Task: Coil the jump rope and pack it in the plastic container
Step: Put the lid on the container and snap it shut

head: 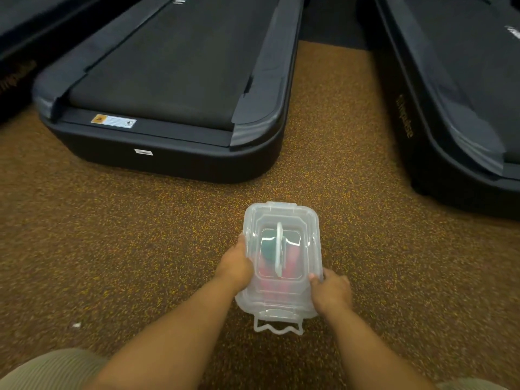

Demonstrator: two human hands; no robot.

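Note:
A clear plastic container (281, 218) with its lid on stands on the brown speckled floor at lower centre. Through the lid I see the jump rope (270, 253) as blurred red and green shapes inside. A white carry handle lies along the lid's middle. The near latch (278, 327) hangs open, flipped toward me. My left hand (236, 267) grips the container's left side. My right hand (332, 294) grips its near right corner, thumb on the lid's edge.
A black treadmill deck (168, 108) lies ahead on the floor, its rear end about a container's length beyond the box. A second treadmill (450, 122) runs along the right, a third sits at far left. My beige-clad knees show at the bottom corners.

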